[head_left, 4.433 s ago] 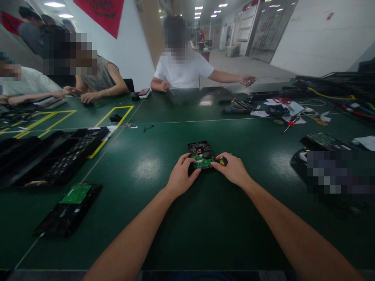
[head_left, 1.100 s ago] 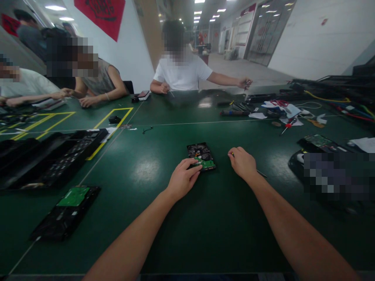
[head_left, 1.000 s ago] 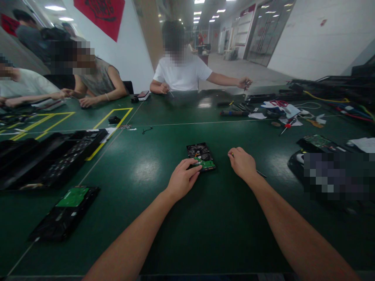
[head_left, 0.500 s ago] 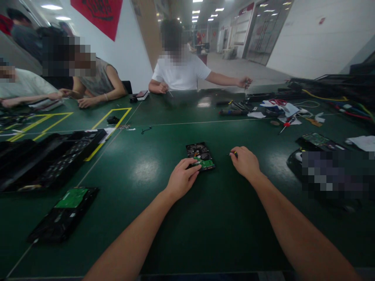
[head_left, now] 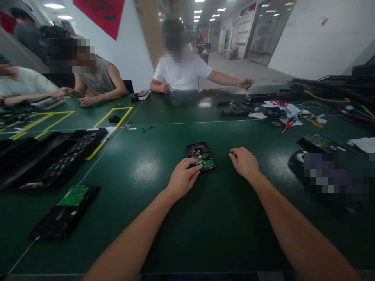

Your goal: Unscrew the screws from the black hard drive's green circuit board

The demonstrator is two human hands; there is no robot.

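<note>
A hard drive (head_left: 202, 150) with a green circuit board lies on the green table in front of me. My left hand (head_left: 184, 175) holds it by its near left corner, fingers over the board. To the right of the drive, and apart from it, my right hand (head_left: 243, 160) is closed around a screwdriver (head_left: 235, 155). Only a bit of its black and yellow handle shows at the fingertips, and a thin shaft seems to stick out beside the wrist. The rest is hidden in the palm.
A second drive-like unit with a green board (head_left: 66, 210) lies at left, before a long black casing (head_left: 58, 158). A red screwdriver (head_left: 288, 125), cables and cloths lie at right, near a partly blurred dark object (head_left: 295, 160). Co-workers sit across the table.
The view has shifted very slightly. My right hand has turned a little, so the tool's dark tip no longer shows past the fingers. My left hand stays on the hard drive.
</note>
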